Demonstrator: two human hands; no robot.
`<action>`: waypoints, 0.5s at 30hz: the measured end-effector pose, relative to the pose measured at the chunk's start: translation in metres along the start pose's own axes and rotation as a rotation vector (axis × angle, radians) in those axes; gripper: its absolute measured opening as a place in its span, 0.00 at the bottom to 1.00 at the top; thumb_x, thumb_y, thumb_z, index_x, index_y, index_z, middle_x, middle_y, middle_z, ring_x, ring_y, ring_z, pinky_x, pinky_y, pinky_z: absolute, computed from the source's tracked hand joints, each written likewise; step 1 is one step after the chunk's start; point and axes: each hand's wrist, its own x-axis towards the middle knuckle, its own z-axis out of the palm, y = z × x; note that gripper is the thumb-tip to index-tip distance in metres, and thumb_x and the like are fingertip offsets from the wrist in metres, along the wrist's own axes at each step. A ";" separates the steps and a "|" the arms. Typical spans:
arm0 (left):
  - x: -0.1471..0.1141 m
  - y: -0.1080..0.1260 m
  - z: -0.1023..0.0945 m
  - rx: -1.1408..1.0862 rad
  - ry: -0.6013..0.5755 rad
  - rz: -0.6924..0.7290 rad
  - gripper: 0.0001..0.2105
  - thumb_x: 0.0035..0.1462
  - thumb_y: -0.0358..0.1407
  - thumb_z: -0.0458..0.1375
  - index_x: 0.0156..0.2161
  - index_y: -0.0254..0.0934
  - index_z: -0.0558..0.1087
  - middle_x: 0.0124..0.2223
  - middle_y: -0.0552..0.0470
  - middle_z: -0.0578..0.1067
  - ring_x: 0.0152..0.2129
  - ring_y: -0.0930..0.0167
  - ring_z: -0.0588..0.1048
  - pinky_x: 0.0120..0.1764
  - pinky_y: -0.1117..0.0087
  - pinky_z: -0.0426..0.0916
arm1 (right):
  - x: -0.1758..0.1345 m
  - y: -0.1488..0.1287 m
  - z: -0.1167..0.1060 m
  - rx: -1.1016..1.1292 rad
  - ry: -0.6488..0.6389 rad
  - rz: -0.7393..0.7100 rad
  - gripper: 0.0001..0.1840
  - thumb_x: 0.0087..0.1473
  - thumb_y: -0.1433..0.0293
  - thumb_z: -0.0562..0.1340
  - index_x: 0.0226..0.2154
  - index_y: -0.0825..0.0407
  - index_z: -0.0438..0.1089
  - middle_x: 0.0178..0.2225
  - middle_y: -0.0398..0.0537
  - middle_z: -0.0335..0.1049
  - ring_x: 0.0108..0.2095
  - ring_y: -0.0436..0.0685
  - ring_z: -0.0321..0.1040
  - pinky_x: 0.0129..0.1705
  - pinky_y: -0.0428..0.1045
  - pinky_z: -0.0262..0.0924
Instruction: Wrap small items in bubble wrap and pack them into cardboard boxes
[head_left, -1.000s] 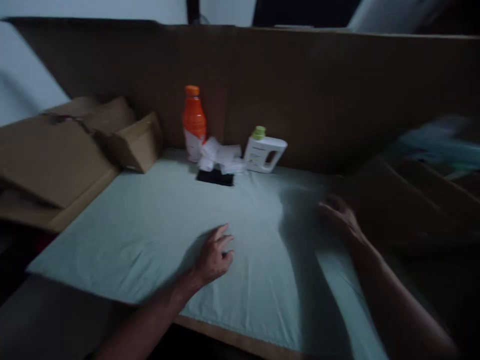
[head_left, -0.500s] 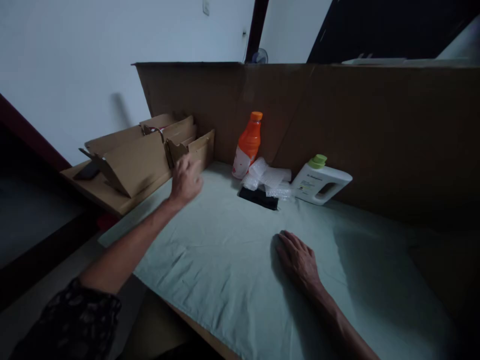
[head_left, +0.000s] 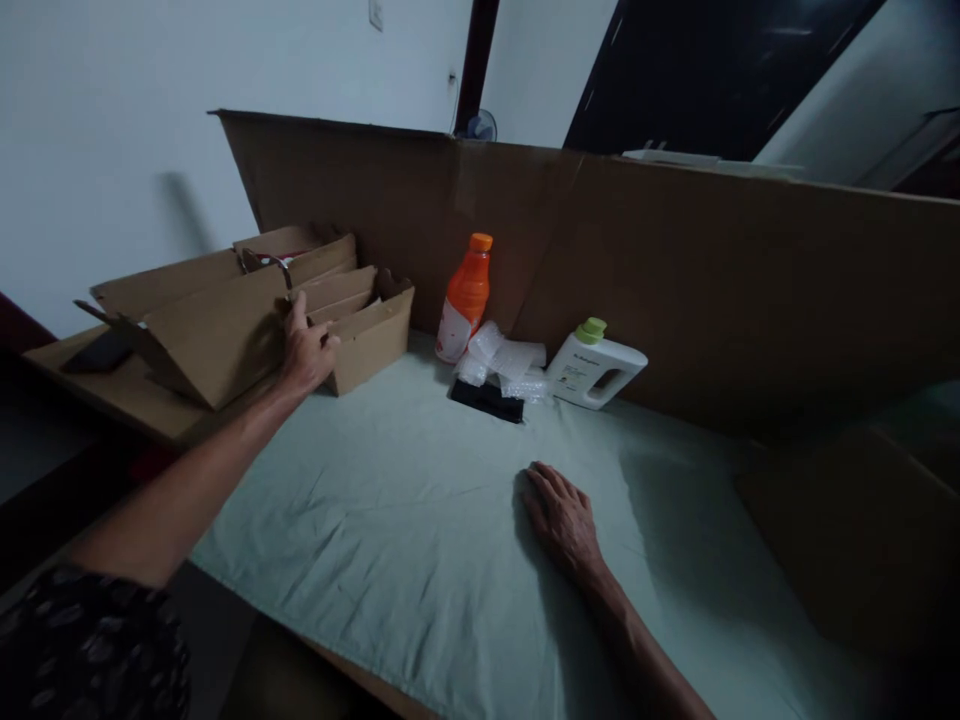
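My left hand [head_left: 306, 352] reaches out to the stack of folded cardboard boxes [head_left: 217, 320] at the left. Its thumb lies up along the edge of a flat brown box and its fingers curl around that edge, next to a small open carton [head_left: 371, 330]. My right hand [head_left: 562, 520] rests flat, palm down and fingers spread, on the pale green cloth [head_left: 405, 530] that covers the table. It holds nothing.
An orange bottle [head_left: 466, 298], crumpled bubble wrap [head_left: 504, 358], a flat black object [head_left: 486, 400] and a white jug with a green cap [head_left: 596, 365] stand at the back. A tall cardboard wall [head_left: 712, 270] runs behind them. A dark flat object [head_left: 97, 352] lies on cardboard at far left.
My left hand has travelled from the cloth up and left to the cardboard stack and closed on a box edge. My right hand settled flat on the cloth. The view swung left.
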 end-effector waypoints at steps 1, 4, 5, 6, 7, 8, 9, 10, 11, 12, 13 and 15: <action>-0.020 -0.002 -0.013 -0.026 0.003 0.053 0.07 0.56 0.31 0.58 0.37 0.28 0.75 0.73 0.41 0.52 0.70 0.54 0.51 0.71 0.54 0.48 | 0.001 0.001 0.001 0.006 0.009 0.001 0.22 0.63 0.63 0.54 0.56 0.47 0.72 0.62 0.54 0.68 0.63 0.67 0.62 0.59 0.65 0.59; -0.093 0.000 -0.054 -0.120 0.045 0.175 0.07 0.58 0.36 0.57 0.34 0.33 0.74 0.73 0.42 0.52 0.68 0.54 0.58 0.69 0.54 0.54 | 0.003 0.005 0.005 0.053 0.037 0.019 0.21 0.62 0.62 0.55 0.55 0.46 0.73 0.60 0.54 0.69 0.62 0.67 0.64 0.60 0.65 0.59; -0.118 0.003 -0.066 -0.141 0.040 0.196 0.08 0.59 0.37 0.57 0.35 0.34 0.74 0.73 0.43 0.52 0.67 0.53 0.59 0.68 0.53 0.56 | 0.003 0.006 0.005 0.085 0.046 0.037 0.22 0.61 0.62 0.56 0.54 0.46 0.73 0.60 0.54 0.70 0.61 0.67 0.65 0.59 0.65 0.59; -0.142 0.006 -0.077 -0.157 0.041 0.185 0.08 0.59 0.38 0.58 0.39 0.36 0.75 0.74 0.45 0.50 0.67 0.53 0.61 0.67 0.51 0.58 | 0.002 0.007 0.005 0.127 0.056 0.057 0.22 0.59 0.60 0.57 0.54 0.47 0.73 0.59 0.54 0.70 0.60 0.68 0.65 0.59 0.66 0.59; -0.163 0.008 -0.085 -0.195 0.072 0.161 0.11 0.60 0.38 0.58 0.47 0.39 0.74 0.74 0.46 0.48 0.66 0.53 0.61 0.65 0.50 0.62 | 0.000 0.006 0.004 0.181 0.065 0.073 0.23 0.57 0.59 0.58 0.54 0.47 0.72 0.59 0.55 0.71 0.59 0.69 0.66 0.59 0.67 0.60; -0.182 0.010 -0.091 -0.250 0.099 0.135 0.20 0.59 0.38 0.60 0.56 0.43 0.69 0.75 0.46 0.45 0.67 0.53 0.60 0.63 0.51 0.65 | -0.002 0.003 0.003 0.248 0.067 0.076 0.25 0.56 0.58 0.59 0.54 0.47 0.72 0.59 0.55 0.70 0.59 0.69 0.66 0.59 0.67 0.60; -0.196 0.011 -0.095 -0.310 0.127 0.102 0.29 0.58 0.39 0.62 0.64 0.48 0.61 0.75 0.46 0.42 0.67 0.54 0.59 0.60 0.52 0.68 | -0.003 -0.002 0.001 0.328 0.062 0.066 0.26 0.56 0.57 0.60 0.55 0.47 0.71 0.60 0.56 0.70 0.59 0.68 0.66 0.59 0.67 0.60; -0.207 0.011 -0.095 -0.367 0.140 0.059 0.38 0.56 0.40 0.63 0.68 0.51 0.52 0.76 0.45 0.41 0.68 0.54 0.59 0.59 0.53 0.70 | -0.005 -0.011 -0.001 0.416 0.047 0.042 0.27 0.56 0.56 0.60 0.56 0.46 0.71 0.60 0.56 0.69 0.60 0.68 0.66 0.60 0.66 0.60; -0.214 0.009 -0.094 -0.415 0.135 0.006 0.44 0.54 0.42 0.65 0.70 0.51 0.46 0.75 0.44 0.42 0.68 0.55 0.58 0.58 0.53 0.70 | -0.004 -0.021 -0.004 0.504 0.023 0.010 0.28 0.57 0.55 0.60 0.57 0.46 0.70 0.61 0.56 0.68 0.61 0.67 0.65 0.60 0.65 0.60; -0.219 0.008 -0.090 -0.446 0.101 -0.057 0.46 0.52 0.44 0.66 0.71 0.49 0.45 0.75 0.41 0.46 0.67 0.55 0.60 0.59 0.53 0.70 | -0.002 -0.034 -0.006 0.588 -0.006 -0.019 0.29 0.57 0.54 0.61 0.59 0.46 0.68 0.62 0.56 0.66 0.62 0.66 0.64 0.60 0.64 0.60; -0.221 0.006 -0.085 -0.457 0.033 -0.128 0.46 0.50 0.47 0.66 0.70 0.44 0.49 0.73 0.39 0.53 0.66 0.54 0.62 0.60 0.52 0.68 | 0.002 -0.049 -0.007 0.666 -0.033 -0.038 0.31 0.57 0.54 0.61 0.61 0.46 0.66 0.64 0.57 0.64 0.63 0.66 0.62 0.60 0.64 0.61; -0.220 0.004 -0.074 -0.439 -0.138 -0.258 0.40 0.47 0.53 0.66 0.61 0.35 0.65 0.63 0.36 0.70 0.61 0.53 0.70 0.61 0.50 0.66 | 0.016 -0.079 -0.010 0.800 -0.084 -0.057 0.36 0.55 0.54 0.63 0.64 0.47 0.62 0.66 0.59 0.61 0.63 0.67 0.62 0.58 0.64 0.63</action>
